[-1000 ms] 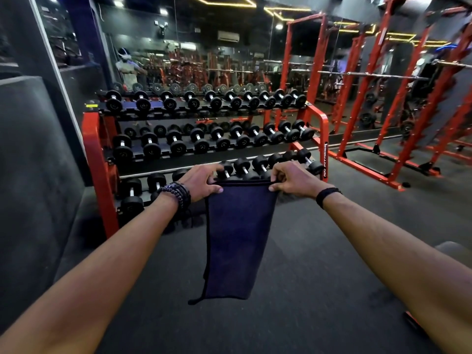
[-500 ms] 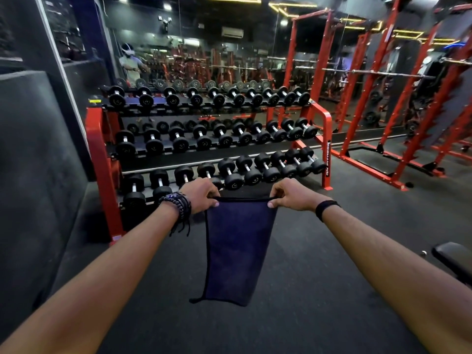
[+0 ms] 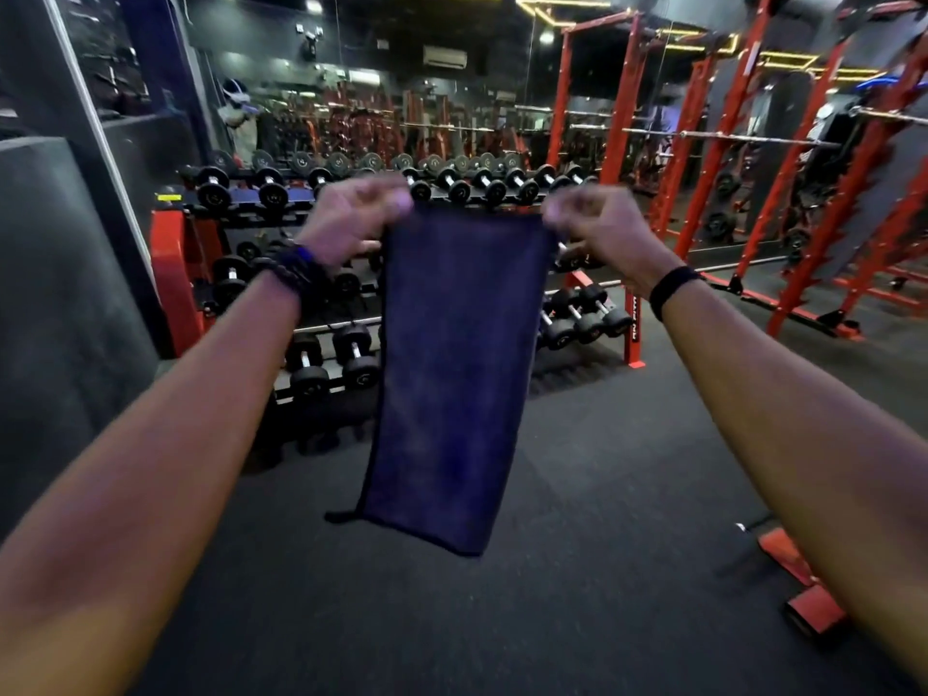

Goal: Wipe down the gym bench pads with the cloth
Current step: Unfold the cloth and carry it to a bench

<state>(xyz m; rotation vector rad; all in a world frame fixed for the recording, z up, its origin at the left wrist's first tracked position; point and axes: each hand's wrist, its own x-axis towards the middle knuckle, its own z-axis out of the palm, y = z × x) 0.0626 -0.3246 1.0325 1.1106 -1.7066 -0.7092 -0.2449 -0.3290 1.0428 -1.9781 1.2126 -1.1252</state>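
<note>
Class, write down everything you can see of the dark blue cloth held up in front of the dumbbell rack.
The dark blue cloth looks soft and slightly fuzzy, with a dark stitched edge and a small loop at its lower left corner. It hangs long and narrow, clear of the floor. The left hand and right hand each pinch a top corner; nothing else touches it.

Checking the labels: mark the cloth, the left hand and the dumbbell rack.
cloth (image 3: 454, 374), head view, middle of the hanging fabric
left hand (image 3: 351, 218), head view, back of the hand
dumbbell rack (image 3: 170, 273), head view, red left upright

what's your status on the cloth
Left hand and right hand pinch cloth top corners. Cloth hanging free. No bench pad in view.
</note>
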